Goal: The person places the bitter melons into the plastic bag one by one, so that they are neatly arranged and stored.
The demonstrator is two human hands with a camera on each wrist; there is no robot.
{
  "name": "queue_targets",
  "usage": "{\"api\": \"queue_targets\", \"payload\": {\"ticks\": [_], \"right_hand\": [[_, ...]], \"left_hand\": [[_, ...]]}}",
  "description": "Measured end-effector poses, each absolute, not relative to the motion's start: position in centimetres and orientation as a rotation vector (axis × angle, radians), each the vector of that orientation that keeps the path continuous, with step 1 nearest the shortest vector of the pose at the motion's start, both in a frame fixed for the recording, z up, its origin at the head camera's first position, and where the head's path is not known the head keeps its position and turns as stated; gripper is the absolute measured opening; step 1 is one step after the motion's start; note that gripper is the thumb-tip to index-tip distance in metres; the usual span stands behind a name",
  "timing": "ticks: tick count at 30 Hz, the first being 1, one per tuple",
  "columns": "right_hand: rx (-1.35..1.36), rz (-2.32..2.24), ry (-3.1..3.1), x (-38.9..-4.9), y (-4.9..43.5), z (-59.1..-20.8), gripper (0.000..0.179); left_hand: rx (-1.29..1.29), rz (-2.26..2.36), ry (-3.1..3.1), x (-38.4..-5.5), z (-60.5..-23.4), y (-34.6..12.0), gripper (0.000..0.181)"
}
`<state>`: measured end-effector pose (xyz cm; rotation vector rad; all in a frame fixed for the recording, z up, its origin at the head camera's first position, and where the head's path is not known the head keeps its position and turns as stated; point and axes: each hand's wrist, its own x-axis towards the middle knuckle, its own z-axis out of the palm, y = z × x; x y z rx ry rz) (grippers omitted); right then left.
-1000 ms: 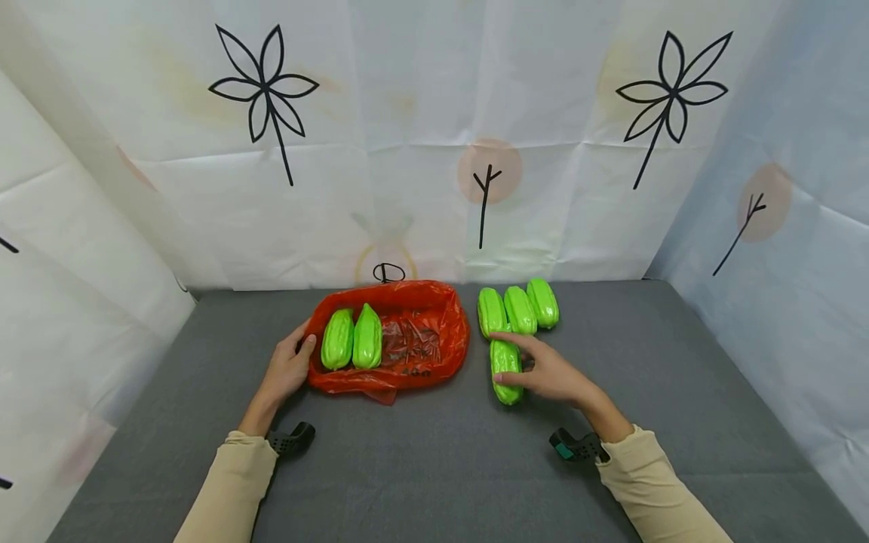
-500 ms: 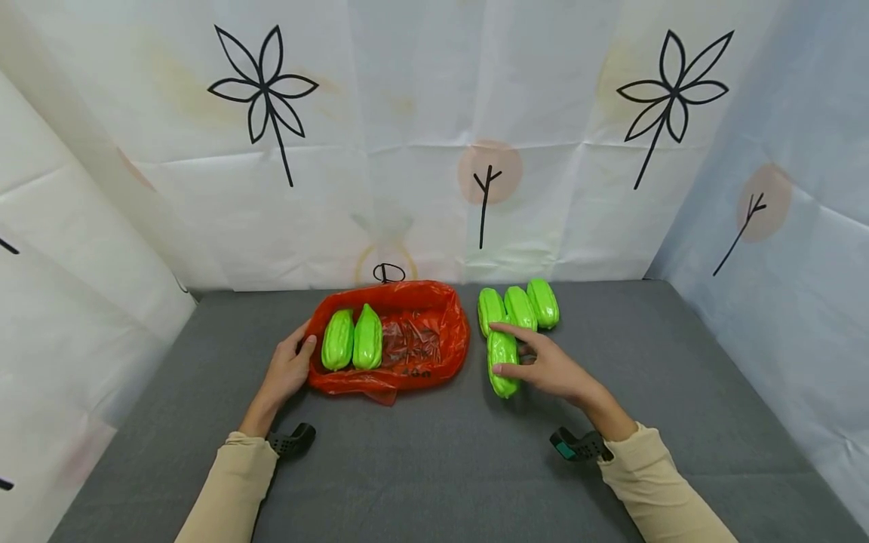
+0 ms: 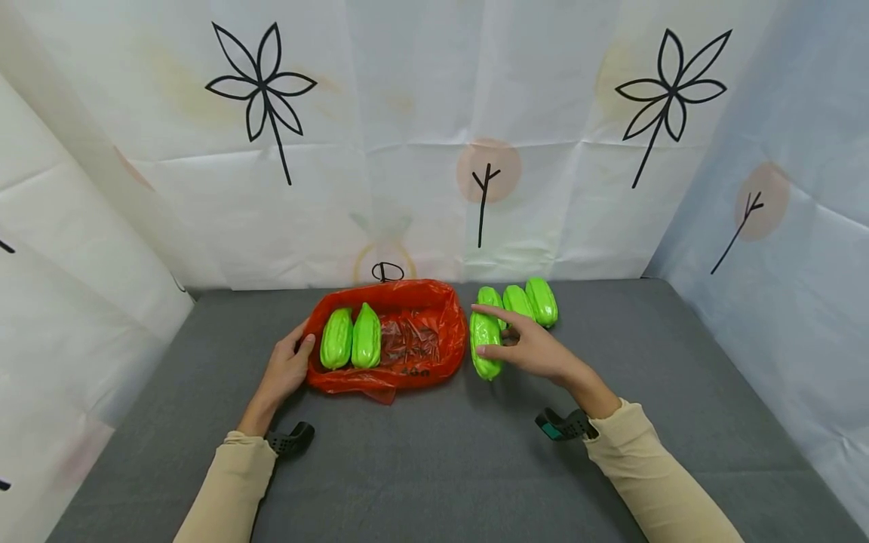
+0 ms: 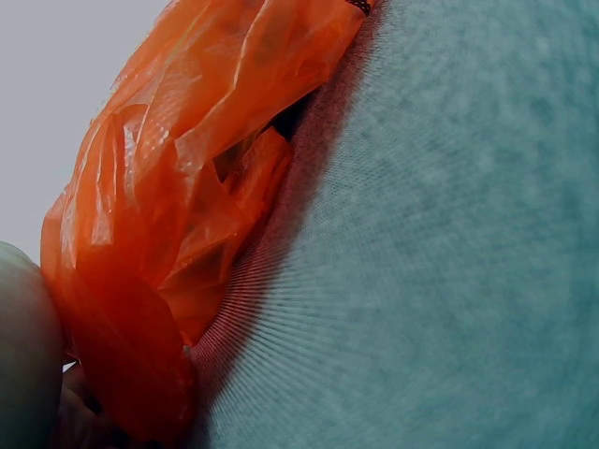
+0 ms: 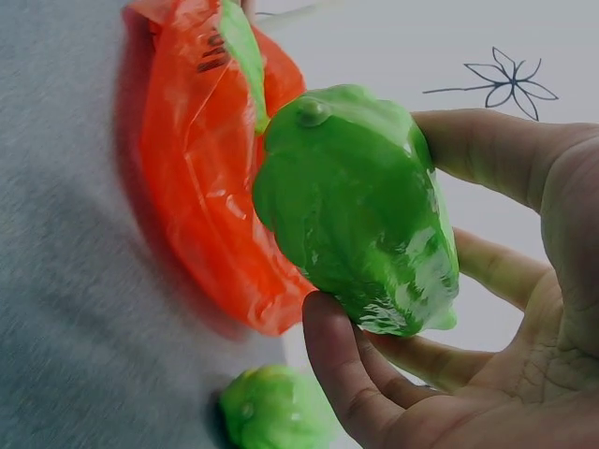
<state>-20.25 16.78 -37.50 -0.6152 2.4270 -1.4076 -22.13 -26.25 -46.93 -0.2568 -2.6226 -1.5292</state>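
My right hand [image 3: 526, 343] holds a glossy green ribbed fruit [image 3: 485, 347] between thumb and fingers, lifted off the table just right of the red plastic bag [image 3: 428, 379]. In the right wrist view the thumb and fingers grip the fruit [image 5: 351, 206] from its sides, and the bag [image 5: 211, 187] stands behind it. At the bag's left end, my left hand [image 3: 285, 369] holds the rim; its fingertips are partly hidden. Two similar green fruits, one rounded [image 3: 336, 339] and one pointed [image 3: 366, 337], lie side by side in the left half of the bag.
Three more green fruits stand in a row at the back right: a partly covered one [image 3: 489, 296], a middle one [image 3: 517, 299] and a right one [image 3: 541, 302]. Grey cloth [image 3: 421, 467] covers the table. A white printed curtain [image 3: 421, 113] hangs behind.
My right hand has lifted the green fruit off the table and carried it left, close to the bag's right edge. The left hand and the bag have stayed in place.
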Motion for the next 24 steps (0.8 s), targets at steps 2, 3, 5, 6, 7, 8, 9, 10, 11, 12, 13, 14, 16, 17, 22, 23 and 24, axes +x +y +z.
{"api": "queue_targets", "payload": {"ticks": [2,3,5,6,7,8,9,10,11,12,13,14,16,17,22,23,24], "right_hand": [[-0.618,-1.402,2.423,-20.6,16.4,-37.2,0.069],[-0.617,-1.401,2.420,-20.7,16.2,-37.1,0.070],[-0.620,-1.392,2.421,-21.0,15.7,-36.8,0.070],[-0.619,-1.389,2.422,-21.1,15.4,-36.6,0.070],[-0.617,-1.386,2.424,-21.2,15.2,-36.5,0.070],[-0.613,-1.386,2.423,-21.4,14.9,-36.3,0.070],[-0.616,-1.388,2.421,-21.5,14.7,-36.2,0.070],[-0.619,-1.389,2.419,-21.7,14.4,-36.0,0.070],[-0.624,-1.391,2.418,-21.8,14.1,-35.9,0.070],[-0.625,-1.396,2.413,-22.0,13.8,-35.8,0.069],[-0.630,-1.396,2.412,-22.2,13.4,-35.7,0.069],[-0.639,-1.399,2.407,-22.4,13.1,-35.6,0.069],[-0.660,-1.409,2.397,-22.7,12.6,-35.6,0.068],[-0.668,-1.416,2.386,-23.0,12.3,-35.6,0.067],[-0.671,-1.428,2.351,-23.9,10.8,-36.1,0.068],[-0.665,-1.429,2.342,-24.0,10.5,-36.2,0.069],[-0.665,-1.425,2.343,-24.1,10.3,-36.2,0.069]], "left_hand": [[-0.255,-1.530,-2.622,-22.1,-46.9,-26.2,0.053],[-0.253,-1.530,-2.623,-22.1,-46.8,-26.2,0.053],[-0.250,-1.532,-2.623,-22.0,-46.8,-26.2,0.052],[-0.247,-1.534,-2.623,-22.0,-46.8,-26.2,0.052],[-0.246,-1.535,-2.624,-22.0,-46.7,-26.2,0.052],[-0.242,-1.536,-2.625,-22.0,-46.7,-26.2,0.052],[-0.239,-1.536,-2.627,-22.0,-46.7,-26.2,0.052],[-0.237,-1.536,-2.627,-22.0,-46.7,-26.2,0.052],[-0.235,-1.534,-2.630,-22.0,-46.7,-26.2,0.053],[-0.236,-1.534,-2.630,-22.0,-46.7,-26.2,0.053],[-0.237,-1.533,-2.630,-22.0,-46.7,-26.2,0.053],[-0.237,-1.532,-2.629,-22.0,-46.7,-26.2,0.052],[-0.244,-1.533,-2.628,-22.0,-46.8,-26.2,0.052],[-0.248,-1.535,-2.626,-22.0,-46.8,-26.2,0.053],[-0.249,-1.549,-2.622,-21.9,-46.7,-26.2,0.053],[-0.246,-1.551,-2.623,-21.9,-46.6,-26.1,0.053],[-0.244,-1.551,-2.624,-21.9,-46.6,-26.1,0.053]]}}
